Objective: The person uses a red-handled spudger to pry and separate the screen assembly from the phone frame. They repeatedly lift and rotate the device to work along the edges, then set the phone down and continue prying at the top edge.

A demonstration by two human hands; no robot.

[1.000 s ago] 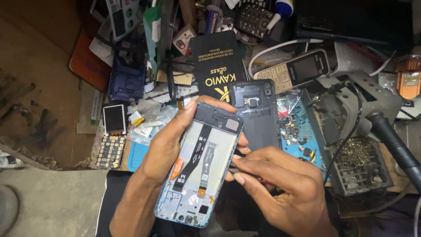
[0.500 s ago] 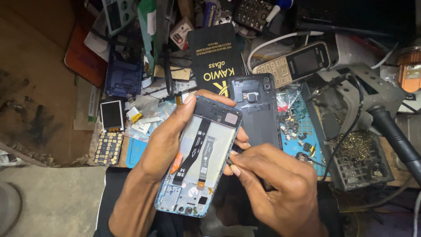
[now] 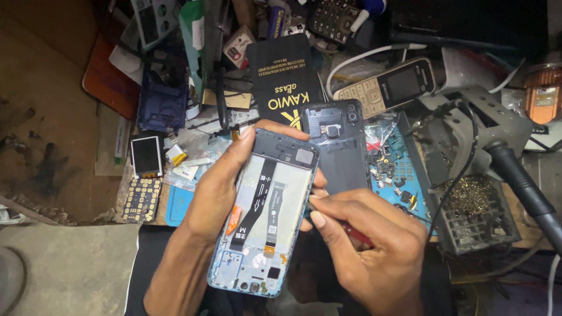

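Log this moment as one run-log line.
left hand: grips opened blue-framed phone | right hand: holds red-handled tool at phone's edge | dark back cover: behind

Head view, steeply down, seemingly close.

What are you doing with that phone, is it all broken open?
A person is holding an opened phone with its back taken off, so the flat black ribbon cables inside show. The left hand grips it from the side. The right hand pinches a thin red-handled tool against the phone's right edge. The dark back cover lies on the cluttered bench just behind, next to a blue mat strewn with tiny parts and an old keypad phone.
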